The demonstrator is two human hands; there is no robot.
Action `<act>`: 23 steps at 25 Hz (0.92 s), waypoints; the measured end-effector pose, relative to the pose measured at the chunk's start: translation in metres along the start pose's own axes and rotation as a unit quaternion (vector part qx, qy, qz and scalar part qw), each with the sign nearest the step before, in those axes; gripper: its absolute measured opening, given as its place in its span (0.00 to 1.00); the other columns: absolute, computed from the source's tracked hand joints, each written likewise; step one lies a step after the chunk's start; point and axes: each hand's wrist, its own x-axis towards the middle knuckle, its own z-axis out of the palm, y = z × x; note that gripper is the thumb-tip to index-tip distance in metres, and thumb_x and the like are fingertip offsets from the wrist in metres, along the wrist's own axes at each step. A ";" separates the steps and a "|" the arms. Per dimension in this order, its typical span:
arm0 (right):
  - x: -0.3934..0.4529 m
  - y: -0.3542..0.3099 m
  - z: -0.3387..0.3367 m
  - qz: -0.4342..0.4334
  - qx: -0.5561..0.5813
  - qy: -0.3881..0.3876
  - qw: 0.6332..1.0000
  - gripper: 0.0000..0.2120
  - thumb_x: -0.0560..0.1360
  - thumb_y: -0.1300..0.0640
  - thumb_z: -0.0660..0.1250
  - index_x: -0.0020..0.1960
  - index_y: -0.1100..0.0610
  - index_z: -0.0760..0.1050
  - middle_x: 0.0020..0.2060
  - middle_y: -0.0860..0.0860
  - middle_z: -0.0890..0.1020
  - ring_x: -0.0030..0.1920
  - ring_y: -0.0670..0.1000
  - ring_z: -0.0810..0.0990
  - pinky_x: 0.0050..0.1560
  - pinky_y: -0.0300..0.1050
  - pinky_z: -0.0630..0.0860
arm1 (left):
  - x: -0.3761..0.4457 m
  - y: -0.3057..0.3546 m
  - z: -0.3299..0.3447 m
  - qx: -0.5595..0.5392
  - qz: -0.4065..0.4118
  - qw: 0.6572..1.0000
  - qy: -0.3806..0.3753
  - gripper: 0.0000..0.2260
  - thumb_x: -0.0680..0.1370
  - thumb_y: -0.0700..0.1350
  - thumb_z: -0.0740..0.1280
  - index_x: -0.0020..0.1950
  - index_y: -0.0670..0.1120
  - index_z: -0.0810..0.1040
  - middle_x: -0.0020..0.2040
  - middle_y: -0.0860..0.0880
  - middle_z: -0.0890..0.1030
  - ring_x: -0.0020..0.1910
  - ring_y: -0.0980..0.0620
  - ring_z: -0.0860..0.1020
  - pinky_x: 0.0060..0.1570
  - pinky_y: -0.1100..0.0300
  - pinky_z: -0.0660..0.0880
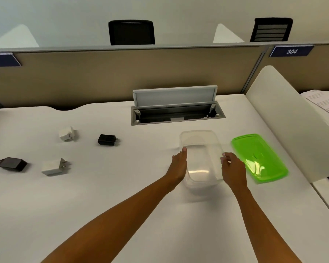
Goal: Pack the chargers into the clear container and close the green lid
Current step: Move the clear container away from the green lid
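A white desk [122, 205] fills the view, with an open cable hatch [176, 109] at 12 o'clock. Just right of centre sits the clear container [200, 158], empty and open-topped, its long axis running away from the person. Touching distance to its right, at about 3 o'clock, the green lid [259, 157] lies flat on the desk, angled slightly and apart from the container. Both bare hands flank the container: the left hand [179, 166] lies flat against its left wall with fingers straight, and the right hand [233, 170] curls loosely around the right rim, fingertips on the edge. Whether they are squeezing or only resting there is hard to tell. Four chargers lie well apart from the container at 9 o'clock: a black charger [107, 139], a white charger [66, 133] farther left, a second white one [54, 166] nearer the person, and a dark one [12, 164] at the far left edge. The step in hand looks like positioning the container; sliding it left toward the chargers with even pressure from both palms would shorten every later reach, and keeping the lid clear of the path avoids knocking it.
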 end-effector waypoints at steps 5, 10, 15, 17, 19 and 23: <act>-0.043 -0.042 0.047 -0.007 0.035 -0.066 0.997 0.10 0.80 0.60 0.63 0.57 0.61 0.78 0.51 0.57 0.85 0.49 0.58 0.83 0.42 0.41 0.73 | -0.031 -0.033 -0.066 -0.092 0.010 0.993 0.072 0.28 0.83 0.62 0.45 0.80 0.52 0.60 0.77 0.49 0.68 0.75 0.46 0.67 0.76 0.44 0.62; -0.089 -0.089 0.103 0.003 0.080 -0.156 0.984 0.09 0.80 0.57 0.63 0.57 0.59 0.78 0.52 0.55 0.84 0.44 0.55 0.83 0.42 0.42 0.76 | -0.062 -0.070 -0.138 -0.152 -0.018 0.975 0.162 0.27 0.83 0.63 0.47 0.80 0.53 0.59 0.77 0.50 0.67 0.76 0.48 0.66 0.77 0.45 0.61; -0.120 -0.130 0.147 0.011 0.109 -0.222 0.969 0.06 0.77 0.56 0.67 0.53 0.55 0.78 0.50 0.51 0.84 0.43 0.53 0.85 0.45 0.47 0.80 | -0.083 -0.099 -0.208 -0.187 -0.008 0.958 0.219 0.22 0.83 0.61 0.55 0.72 0.53 0.73 0.67 0.50 0.79 0.65 0.49 0.77 0.71 0.46 0.71; -0.129 -0.143 0.161 0.005 0.112 -0.244 0.963 0.06 0.76 0.55 0.68 0.52 0.54 0.77 0.50 0.50 0.84 0.43 0.51 0.85 0.46 0.48 0.80 | -0.089 -0.109 -0.231 -0.194 -0.011 0.952 0.238 0.21 0.83 0.61 0.56 0.72 0.53 0.73 0.68 0.52 0.78 0.66 0.51 0.76 0.71 0.49 0.69; -0.140 -0.153 0.172 -0.006 0.106 -0.263 0.959 0.07 0.76 0.54 0.69 0.53 0.54 0.77 0.49 0.48 0.83 0.43 0.49 0.84 0.46 0.46 0.80 | -0.093 -0.117 -0.248 -0.197 -0.012 0.946 0.257 0.22 0.83 0.60 0.56 0.74 0.54 0.71 0.72 0.54 0.74 0.70 0.53 0.71 0.73 0.52 0.65; -0.158 -0.166 0.189 -0.024 0.103 -0.274 0.956 0.08 0.76 0.53 0.69 0.53 0.54 0.76 0.48 0.47 0.82 0.42 0.44 0.83 0.39 0.33 0.74 | -0.093 -0.127 -0.274 -0.204 -0.019 0.938 0.279 0.22 0.83 0.59 0.57 0.75 0.53 0.70 0.73 0.54 0.73 0.72 0.52 0.70 0.73 0.52 0.64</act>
